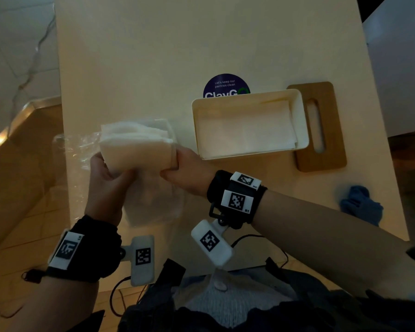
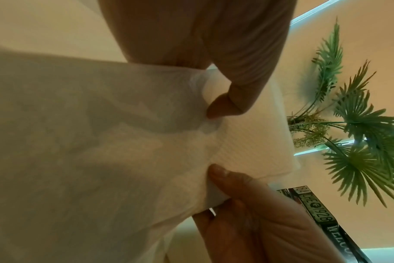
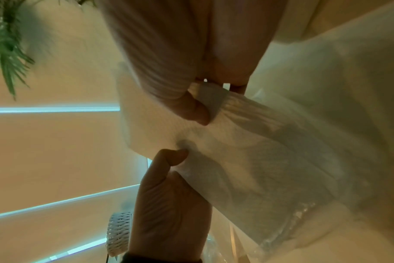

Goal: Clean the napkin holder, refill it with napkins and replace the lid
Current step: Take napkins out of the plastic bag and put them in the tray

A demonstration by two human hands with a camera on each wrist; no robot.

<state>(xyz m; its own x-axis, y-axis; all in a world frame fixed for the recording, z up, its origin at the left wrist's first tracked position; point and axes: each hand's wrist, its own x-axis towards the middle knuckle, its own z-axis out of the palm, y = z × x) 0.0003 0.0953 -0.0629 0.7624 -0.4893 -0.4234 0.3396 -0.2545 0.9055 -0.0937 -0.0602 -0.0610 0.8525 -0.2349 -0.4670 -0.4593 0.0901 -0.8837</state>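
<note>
Both hands hold a thick stack of white napkins [image 1: 134, 144] above the table, left of the holder. My left hand [image 1: 106, 171] grips the stack's left end, thumb and fingers curled round it [image 2: 247, 142]. The stack's right end [image 3: 160, 131] is pinched by my right hand [image 1: 177, 164]. The cream napkin holder [image 1: 304, 121] sits open on the table with a few flat napkins [image 1: 244, 125] inside. Its wooden lid [image 1: 321, 125], with a slot, lies just right of the holder.
A clear plastic napkin wrapper [image 1: 79, 144] trails off the stack at the table's left edge. A blue cloth [image 1: 361, 204] lies near the right edge. A round purple sticker [image 1: 225, 85] is behind the holder. The far half of the table [image 1: 177, 44] is bare.
</note>
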